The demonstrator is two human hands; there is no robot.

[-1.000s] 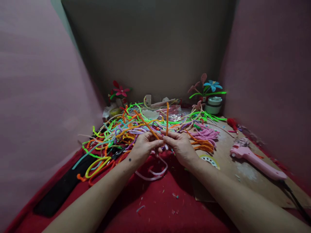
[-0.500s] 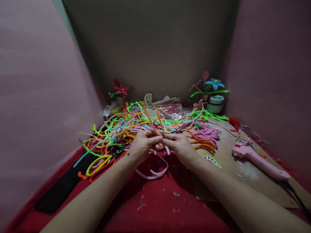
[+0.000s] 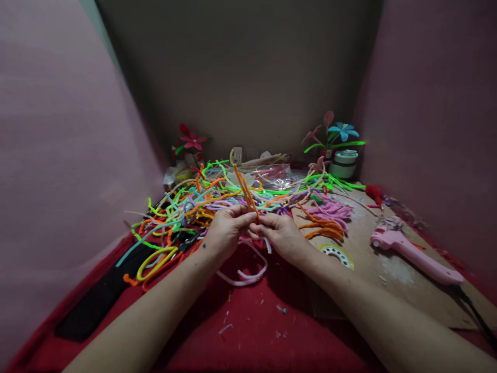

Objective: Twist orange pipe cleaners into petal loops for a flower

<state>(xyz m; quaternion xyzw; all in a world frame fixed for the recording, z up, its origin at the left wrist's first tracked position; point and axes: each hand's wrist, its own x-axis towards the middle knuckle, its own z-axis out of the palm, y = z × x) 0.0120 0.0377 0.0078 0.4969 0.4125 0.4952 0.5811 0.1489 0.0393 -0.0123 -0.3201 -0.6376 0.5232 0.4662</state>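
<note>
An orange pipe cleaner (image 3: 244, 187), folded so that two lengths run side by side, leans up and to the left from between my hands. My left hand (image 3: 230, 228) pinches it low down with thumb and fingers. Close against it, my right hand (image 3: 278, 230) grips the same lower end, and the fingertips of both hands meet there. The very bottom of the fold is hidden by my fingers. Below my hands a pale lilac pipe cleaner (image 3: 248, 282) curls on the red cloth (image 3: 256, 331).
A tangle of colourful pipe cleaners (image 3: 194, 199) spreads behind my hands. To the right, a cardboard sheet (image 3: 365, 295) bears a pink glue gun (image 3: 419, 256), a tape roll (image 3: 337, 254) and orange pipe cleaners (image 3: 324, 229). Scissors (image 3: 190, 241) lie left; a lidded jar (image 3: 344, 163) stands behind.
The two orange lengths, spread apart in a V before, now lie close together. Both hands stay nearly in place, still pinching the lower end.
</note>
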